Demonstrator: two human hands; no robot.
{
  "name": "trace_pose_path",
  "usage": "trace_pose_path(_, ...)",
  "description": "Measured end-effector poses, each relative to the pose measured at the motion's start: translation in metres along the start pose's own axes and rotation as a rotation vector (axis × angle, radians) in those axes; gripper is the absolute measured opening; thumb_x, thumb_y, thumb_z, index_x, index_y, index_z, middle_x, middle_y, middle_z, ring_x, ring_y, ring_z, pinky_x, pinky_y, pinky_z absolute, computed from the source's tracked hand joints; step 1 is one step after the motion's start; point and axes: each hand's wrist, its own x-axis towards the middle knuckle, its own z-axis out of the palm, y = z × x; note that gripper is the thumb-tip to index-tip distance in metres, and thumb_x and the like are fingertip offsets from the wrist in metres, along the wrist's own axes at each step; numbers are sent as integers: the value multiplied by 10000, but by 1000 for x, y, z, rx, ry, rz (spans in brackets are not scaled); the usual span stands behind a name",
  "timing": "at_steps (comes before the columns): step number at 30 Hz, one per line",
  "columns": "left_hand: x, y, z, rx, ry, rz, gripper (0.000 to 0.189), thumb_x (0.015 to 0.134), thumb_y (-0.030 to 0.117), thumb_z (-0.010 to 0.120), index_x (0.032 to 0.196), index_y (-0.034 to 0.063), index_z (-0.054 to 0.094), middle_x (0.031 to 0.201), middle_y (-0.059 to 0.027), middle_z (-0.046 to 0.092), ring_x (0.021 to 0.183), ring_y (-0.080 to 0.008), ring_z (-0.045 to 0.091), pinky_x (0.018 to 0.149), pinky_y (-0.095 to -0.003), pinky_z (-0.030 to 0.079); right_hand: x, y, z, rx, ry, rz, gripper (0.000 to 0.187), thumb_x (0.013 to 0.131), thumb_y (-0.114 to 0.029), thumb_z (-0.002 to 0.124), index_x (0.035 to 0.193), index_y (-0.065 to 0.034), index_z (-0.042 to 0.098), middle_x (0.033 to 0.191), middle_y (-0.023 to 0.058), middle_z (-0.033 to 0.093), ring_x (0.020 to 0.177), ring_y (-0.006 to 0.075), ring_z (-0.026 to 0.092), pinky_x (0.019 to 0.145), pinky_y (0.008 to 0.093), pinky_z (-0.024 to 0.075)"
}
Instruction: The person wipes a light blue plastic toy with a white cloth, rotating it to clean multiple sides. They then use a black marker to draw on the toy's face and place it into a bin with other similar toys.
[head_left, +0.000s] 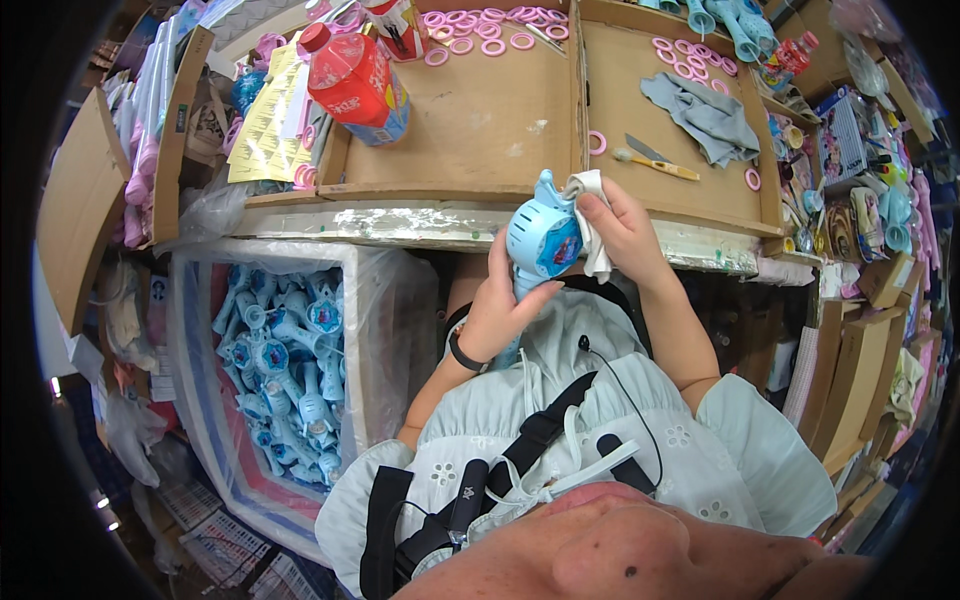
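My left hand (501, 311) grips a light-blue plastic toy (534, 234) by its lower part, thumb across the front. The toy has a rounded head with slots, a looped top and a dark-blue picture sticker (561, 247). Pinched in my right hand (622, 229) is a white cloth (594, 232), which hangs against the right side of the toy's head. The toy's lower end is partly hidden behind my left hand and wrist. Both hands are just in front of the workbench's near edge (420, 223).
On the bench, a shallow cardboard tray (480, 131) holds pink rings (487, 31), a red-capped bottle (352, 90), a grey cloth (705, 112), a brush (656, 163) and a blade (645, 146). At left, a plastic-lined bin (351, 315) contains many similar blue toys (289, 375).
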Motion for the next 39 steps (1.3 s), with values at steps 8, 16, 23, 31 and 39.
trace_pose_path(8, 1, 15, -6, -316, -148, -341, 815, 772, 91, 687, 1373, 27, 141, 1172, -126, 481, 946, -209, 557, 825, -318, 459, -9, 13, 7, 285, 50, 42, 293, 972, -261, 429, 1083, -15, 541, 893, -4, 571, 774, 41, 500, 657, 189, 415)
trace_pose_path(16, -3, 7, 1, -101, -56, -109, 829, 762, 128, 705, 1367, 13, 150, 1203, -154, 470, 1074, -236, 513, 919, -339, 404, -11, 14, 8, 392, 116, 23, 313, 967, -280, 440, 1089, -9, 537, 877, 2, 582, 747, 29, 492, 643, 195, 411)
trace_pose_path(23, -5, 3, 0, -94, -50, -117, 861, 743, 137, 727, 1370, 4, 153, 1233, -172, 455, 1127, -244, 487, 943, -344, 386, -19, 9, 15, 120, 148, -52, 390, 970, -330, 420, 1104, 10, 557, 930, 22, 595, 865, 61, 519, 771, 213, 416)
trace_pose_path(31, -7, -10, 2, -225, -52, 100, 889, 713, 70, 736, 1382, 20, 152, 1277, -132, 406, 1162, -210, 447, 964, -348, 370, -13, -5, 4, 840, 84, 272, 352, 949, -402, 432, 759, -108, 470, 523, -14, 409, 506, 95, 407, 469, 238, 337)
trace_pose_path(39, -8, -10, -15, -481, -213, -241, 719, 724, 17, 694, 1298, 2, 262, 1054, -102, 525, 819, -160, 573, 697, -296, 474, -18, -9, 9, 824, 45, 190, 340, 971, -362, 389, 771, -95, 456, 562, 21, 444, 519, 117, 419, 492, 241, 348)
